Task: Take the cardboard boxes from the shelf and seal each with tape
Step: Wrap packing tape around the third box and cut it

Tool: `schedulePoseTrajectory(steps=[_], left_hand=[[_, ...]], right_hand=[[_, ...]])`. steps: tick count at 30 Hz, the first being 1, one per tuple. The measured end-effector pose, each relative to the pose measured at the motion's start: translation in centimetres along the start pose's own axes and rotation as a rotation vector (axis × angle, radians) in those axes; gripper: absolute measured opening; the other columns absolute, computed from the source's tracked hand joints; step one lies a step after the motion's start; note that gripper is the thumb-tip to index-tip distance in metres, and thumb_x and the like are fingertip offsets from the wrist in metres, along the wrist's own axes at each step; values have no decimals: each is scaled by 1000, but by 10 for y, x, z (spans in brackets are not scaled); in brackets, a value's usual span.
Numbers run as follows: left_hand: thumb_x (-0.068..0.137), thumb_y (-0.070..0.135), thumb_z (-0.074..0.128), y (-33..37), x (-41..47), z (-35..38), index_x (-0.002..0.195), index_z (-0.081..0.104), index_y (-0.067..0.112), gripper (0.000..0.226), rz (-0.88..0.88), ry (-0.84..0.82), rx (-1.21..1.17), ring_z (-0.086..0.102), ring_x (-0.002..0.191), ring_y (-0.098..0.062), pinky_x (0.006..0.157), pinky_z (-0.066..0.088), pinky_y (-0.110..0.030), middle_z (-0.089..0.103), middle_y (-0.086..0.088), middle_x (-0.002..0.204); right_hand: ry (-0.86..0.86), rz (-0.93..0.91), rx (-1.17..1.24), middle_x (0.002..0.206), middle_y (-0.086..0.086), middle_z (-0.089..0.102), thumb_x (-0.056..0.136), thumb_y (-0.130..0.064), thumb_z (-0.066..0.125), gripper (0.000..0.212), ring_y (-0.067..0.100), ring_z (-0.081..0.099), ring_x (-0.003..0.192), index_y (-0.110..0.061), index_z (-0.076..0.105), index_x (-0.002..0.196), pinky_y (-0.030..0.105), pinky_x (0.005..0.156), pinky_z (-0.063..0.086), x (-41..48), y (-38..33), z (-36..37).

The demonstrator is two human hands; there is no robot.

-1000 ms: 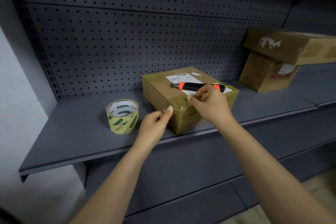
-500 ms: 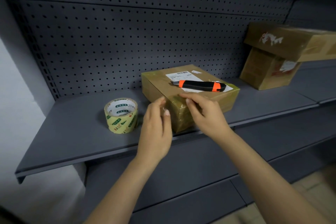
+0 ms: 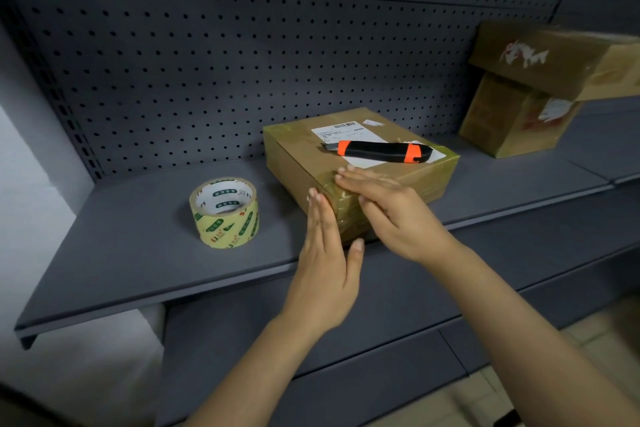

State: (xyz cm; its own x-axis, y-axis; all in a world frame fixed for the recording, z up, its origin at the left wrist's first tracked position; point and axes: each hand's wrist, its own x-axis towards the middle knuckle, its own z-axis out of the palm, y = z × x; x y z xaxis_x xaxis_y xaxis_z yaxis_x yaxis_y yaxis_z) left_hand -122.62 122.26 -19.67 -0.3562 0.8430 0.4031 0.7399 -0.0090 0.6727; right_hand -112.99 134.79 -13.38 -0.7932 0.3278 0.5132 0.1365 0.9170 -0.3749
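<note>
A flat cardboard box (image 3: pixel 304 156) with a white label lies on the grey shelf (image 3: pixel 138 246), its near corner wrapped in glossy tape. My left hand (image 3: pixel 327 253) lies flat with straight fingers against the box's left near side. My right hand (image 3: pixel 388 208) presses flat over the taped near corner and top edge. A black and orange utility knife (image 3: pixel 381 151) rests on the box's top. The tape roll (image 3: pixel 225 211) stands on the shelf to the left of the box.
Two more cardboard boxes sit stacked at the right of the shelf, the upper one (image 3: pixel 554 59) overhanging the lower one (image 3: pixel 512 125). A perforated grey back panel (image 3: pixel 242 62) closes the shelf behind. A lower shelf and pale floor show below.
My left hand has gone from pinching at the box's corner to lying flat on its side. My right hand slid from the knife down over the taped corner and flattened.
</note>
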Motion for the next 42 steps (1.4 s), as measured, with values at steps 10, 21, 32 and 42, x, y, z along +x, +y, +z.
schedulePoseTrajectory(steps=[10,21,32,42], left_hand=[[104,30,42,-15,4,-52,149,39,16,47,54,165,67,37,139,-8,110,24,-11,41,3,152],[87,40,68,-18,43,-43,111,73,11,38,280,265,-17,58,121,-11,106,41,-22,70,0,119],[86,27,74,-30,56,-64,119,72,20,33,309,83,-95,52,124,1,108,35,-14,63,15,124],[97,28,60,-32,36,-84,132,60,24,35,271,76,57,50,126,-3,105,37,-16,57,12,135]], right_hand=[[48,79,171,137,-8,57,96,-16,62,33,-1,45,133,-19,64,128,28,115,35,0,-3,-13],[-2,10,152,127,-4,64,87,-12,70,35,4,54,126,-13,66,122,27,112,38,3,7,-19],[-44,106,160,128,-6,64,87,-16,73,34,-1,54,124,-16,69,121,22,111,38,6,1,-26],[163,72,95,117,-6,70,83,-14,77,27,1,61,114,-15,74,110,33,102,48,3,-16,-10]])
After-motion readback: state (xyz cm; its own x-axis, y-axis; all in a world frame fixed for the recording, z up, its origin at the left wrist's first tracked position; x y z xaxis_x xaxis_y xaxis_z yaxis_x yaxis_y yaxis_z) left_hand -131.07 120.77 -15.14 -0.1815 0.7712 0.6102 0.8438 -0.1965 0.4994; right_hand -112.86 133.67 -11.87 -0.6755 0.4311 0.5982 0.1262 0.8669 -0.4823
